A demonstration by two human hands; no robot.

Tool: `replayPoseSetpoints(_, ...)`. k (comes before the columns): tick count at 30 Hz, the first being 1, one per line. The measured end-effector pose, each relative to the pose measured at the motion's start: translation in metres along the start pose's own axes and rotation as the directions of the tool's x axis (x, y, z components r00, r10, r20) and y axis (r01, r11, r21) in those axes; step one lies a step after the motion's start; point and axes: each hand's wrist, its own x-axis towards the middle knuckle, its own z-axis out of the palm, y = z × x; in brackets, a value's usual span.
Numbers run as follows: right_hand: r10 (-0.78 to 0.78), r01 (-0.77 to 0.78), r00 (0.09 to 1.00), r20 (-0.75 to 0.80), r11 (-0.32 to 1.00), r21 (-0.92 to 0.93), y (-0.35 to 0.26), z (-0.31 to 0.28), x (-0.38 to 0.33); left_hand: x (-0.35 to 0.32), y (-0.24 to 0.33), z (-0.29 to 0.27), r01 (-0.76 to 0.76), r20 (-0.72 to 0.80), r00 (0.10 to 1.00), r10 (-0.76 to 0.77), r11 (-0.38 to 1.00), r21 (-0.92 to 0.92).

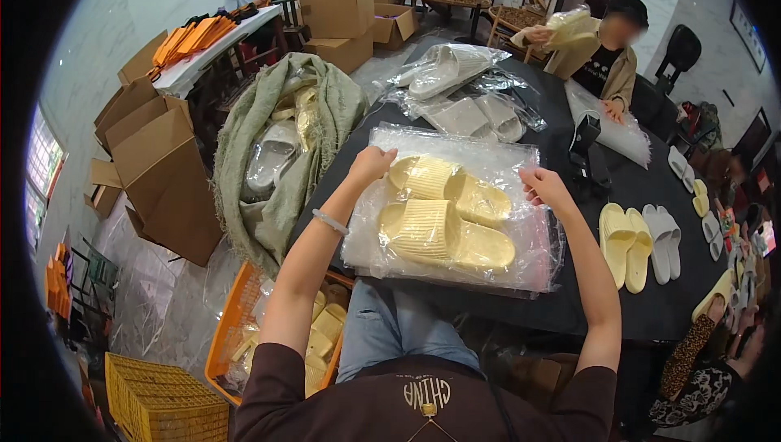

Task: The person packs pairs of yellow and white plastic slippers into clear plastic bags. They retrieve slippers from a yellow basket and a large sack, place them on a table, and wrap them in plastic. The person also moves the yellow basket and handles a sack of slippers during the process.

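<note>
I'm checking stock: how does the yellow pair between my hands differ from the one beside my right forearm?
The middle pair lies on clear plastic; the right pair rests on the black tabletop. The middle pair lies sideways across your front; the right pair runs roughly front to back. Both are yellow slippers set side by side.

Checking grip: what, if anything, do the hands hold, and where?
Left hand is at the upper-left edge of the clear plastic, right hand by its right edge; whether either grips it cannot be told.
</note>
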Motion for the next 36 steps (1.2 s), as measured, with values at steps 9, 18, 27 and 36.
replayPoseSetpoints(9, -0.162, 0.199, 0.980, -0.118, 0.857, 0.476, -0.043, -0.020, -0.033, -0.025, 0.008, 0.002, -0.078, -0.086, 0.996, 0.033, 0.807, -0.585)
replayPoseSetpoints(18, -0.145, 0.087, 0.988, 0.051, 0.800, 0.593, -0.015, -0.020, -0.026, -0.006, -0.025, 0.007, -0.299, -0.538, 0.833, 0.129, 0.924, -0.240)
replayPoseSetpoints(27, -0.029, -0.034, 0.994, 0.104, 0.832, 0.553, 0.032, -0.023, -0.144, -0.248, -0.009, 0.004, -0.134, -0.464, 0.875, 0.140, 0.990, 0.045)
replayPoseSetpoints(36, -0.130, 0.115, 0.991, 0.017, 0.923, 0.366, 0.031, 0.006, -0.144, -0.238, 0.008, 0.014, -0.320, -0.533, 0.802, 0.272, 0.947, 0.001)
